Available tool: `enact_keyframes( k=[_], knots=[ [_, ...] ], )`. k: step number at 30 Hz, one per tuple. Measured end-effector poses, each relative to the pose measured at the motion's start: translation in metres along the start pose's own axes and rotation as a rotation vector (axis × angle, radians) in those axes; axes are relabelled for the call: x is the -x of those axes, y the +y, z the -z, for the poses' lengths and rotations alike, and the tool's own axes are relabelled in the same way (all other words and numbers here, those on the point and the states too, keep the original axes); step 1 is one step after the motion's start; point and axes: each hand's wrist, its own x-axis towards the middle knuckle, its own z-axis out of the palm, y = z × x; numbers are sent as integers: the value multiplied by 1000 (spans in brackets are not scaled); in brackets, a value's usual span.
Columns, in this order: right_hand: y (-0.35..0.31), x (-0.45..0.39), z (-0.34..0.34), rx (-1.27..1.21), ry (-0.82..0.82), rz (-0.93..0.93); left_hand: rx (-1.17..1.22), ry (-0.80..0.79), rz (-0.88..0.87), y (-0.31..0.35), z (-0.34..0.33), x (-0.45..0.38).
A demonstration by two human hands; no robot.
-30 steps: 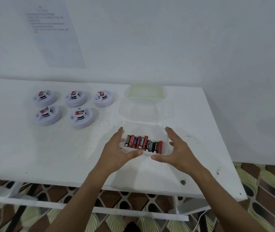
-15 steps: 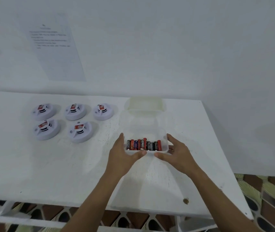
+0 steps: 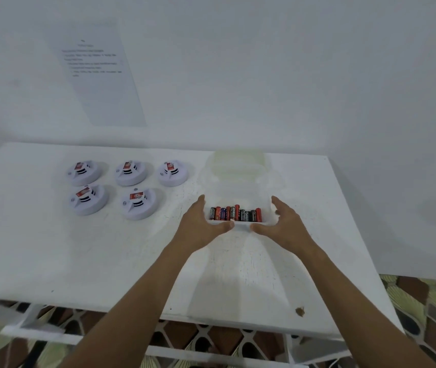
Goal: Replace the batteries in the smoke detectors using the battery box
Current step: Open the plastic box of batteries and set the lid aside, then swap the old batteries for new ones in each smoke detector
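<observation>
- Clear plastic is forming the battery box (image 3: 239,200), which is sitting on the white table (image 3: 105,256) with a row of red, black and blue batteries (image 3: 235,214) lying side by side along its near wall.
- Bracketing the box, the left hand (image 3: 202,225) is cupping its left end, thumb stretching along the near edge and fingers reaching up the side, curled round that end.
- Opposite it, the right hand (image 3: 282,225) is cupping the right end of the box in the same way, thumb lying along the near edge, fingers spreading round the side wall.
- Just behind the box, a pale, translucent lid (image 3: 238,166) is resting on the table toward the wall.
- Left of the box, five white smoke detectors (image 3: 138,203) are sitting in two rows, three behind and two in front, each bearing a red label, all well apart from the hands.
- Above the detectors, a printed sheet of paper (image 3: 100,73) is hanging on the white wall; its text is too blurred to read.
- Near the table's front edge, to the right of the box, a small brown mark (image 3: 300,311) is showing on the surface.
</observation>
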Motion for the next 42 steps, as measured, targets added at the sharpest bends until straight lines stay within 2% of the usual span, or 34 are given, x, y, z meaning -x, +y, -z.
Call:
enact_keyframes(
  k=[4,10,14,19,26,30,38,42],
  knots=[
    [-24,0,-9,88,62,126,-46,28,-72,-7,32,-1],
    [-90,-26,-64,49,-15,234,-118,124,-84,-32,104,-21],
    [-129,-48,-116,21,-95,248,-112,130,-54,-64,153,-35],
    [-150,-70,-172,-21,-168,178,-141,71,-45,-112,191,-55],
    [-147,-88,-210,39,-223,63,-82,-99,-25,-144,196,-81],
    [-147,-92,-218,91,-223,77,-57,-165,-18,-153,196,-86],
    [-138,-106,-235,135,-238,199,82,-153,-36,-148,186,-80],
    [-147,-97,-220,196,-308,218,295,-149,-45,-138,188,-73]
  ],
)
